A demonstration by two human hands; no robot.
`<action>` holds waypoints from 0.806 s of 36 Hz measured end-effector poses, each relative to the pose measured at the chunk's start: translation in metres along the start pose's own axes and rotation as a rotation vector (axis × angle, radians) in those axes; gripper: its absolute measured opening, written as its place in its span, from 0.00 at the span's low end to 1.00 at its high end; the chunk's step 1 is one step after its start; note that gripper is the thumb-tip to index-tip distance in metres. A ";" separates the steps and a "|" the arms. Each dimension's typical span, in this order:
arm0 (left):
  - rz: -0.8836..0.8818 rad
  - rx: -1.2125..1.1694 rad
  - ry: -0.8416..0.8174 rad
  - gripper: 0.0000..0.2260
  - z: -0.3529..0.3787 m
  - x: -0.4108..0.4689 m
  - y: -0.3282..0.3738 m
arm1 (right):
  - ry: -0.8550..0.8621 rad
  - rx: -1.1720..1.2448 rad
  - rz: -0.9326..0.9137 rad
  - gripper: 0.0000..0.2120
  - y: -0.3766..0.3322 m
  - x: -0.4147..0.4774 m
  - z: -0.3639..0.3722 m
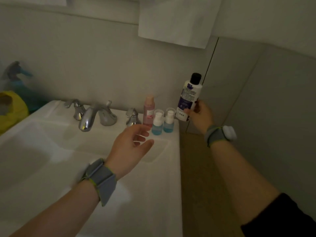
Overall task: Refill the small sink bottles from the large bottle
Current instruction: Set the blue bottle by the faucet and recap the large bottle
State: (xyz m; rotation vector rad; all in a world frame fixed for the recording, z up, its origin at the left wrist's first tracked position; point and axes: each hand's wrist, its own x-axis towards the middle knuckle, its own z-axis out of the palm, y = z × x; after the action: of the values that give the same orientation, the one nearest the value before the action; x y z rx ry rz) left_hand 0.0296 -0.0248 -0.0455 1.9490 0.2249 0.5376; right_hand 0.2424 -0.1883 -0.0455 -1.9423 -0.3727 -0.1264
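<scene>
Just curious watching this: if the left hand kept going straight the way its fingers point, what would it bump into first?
Probably the nearer small blue bottle, just ahead of the left hand; the pink bottle stands close behind, and depth is hard to judge.

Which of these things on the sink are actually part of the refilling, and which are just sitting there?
Part of the job:
large bottle, held in the right hand
two small blue bottles
left hand, open

Just sitting there:
pink bottle
faucet
spray bottle
towel

White sink (119,194) ledge with pink bottle (149,111) beside two small blue bottles (157,124).
</scene>
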 end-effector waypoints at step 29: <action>-0.067 0.009 -0.018 0.12 0.001 0.008 -0.025 | -0.150 -0.087 -0.009 0.16 0.018 0.025 0.041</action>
State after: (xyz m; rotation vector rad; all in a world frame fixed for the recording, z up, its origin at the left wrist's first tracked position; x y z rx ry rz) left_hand 0.0387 -0.0114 -0.0663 1.9474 0.2809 0.4755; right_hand 0.2686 -0.1524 -0.0713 -2.0424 -0.4822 -0.0024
